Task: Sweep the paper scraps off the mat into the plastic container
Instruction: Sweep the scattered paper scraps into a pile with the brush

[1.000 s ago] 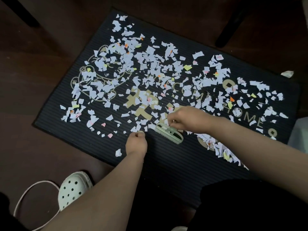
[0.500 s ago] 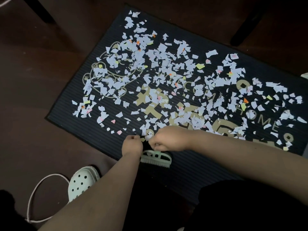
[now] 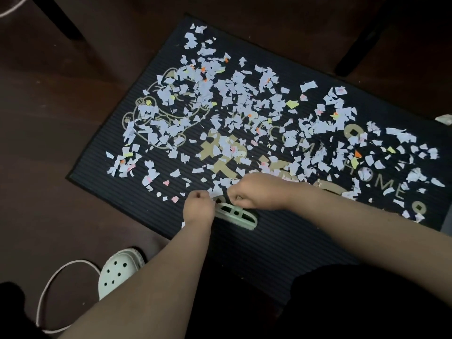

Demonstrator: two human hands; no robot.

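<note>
Left hand (image 3: 199, 207) and right hand (image 3: 256, 192) curl close together above the brush (image 3: 241, 217) — whether these hands pinch anything, I cannot tell.

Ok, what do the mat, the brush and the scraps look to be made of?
The mat: dark ribbed rubber or synthetic pile, matte, judging by the fine parallel ridges and printed gold lettering. The brush: probably pale green moulded plastic, smooth, with a cut-out handle. The paper scraps: thin torn paper, matte, mostly white, some yellow, orange, pink.

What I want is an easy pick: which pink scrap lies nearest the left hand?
The pink scrap left of the left hand, by the mat's near edge; other pink ones sit farther off.
</note>
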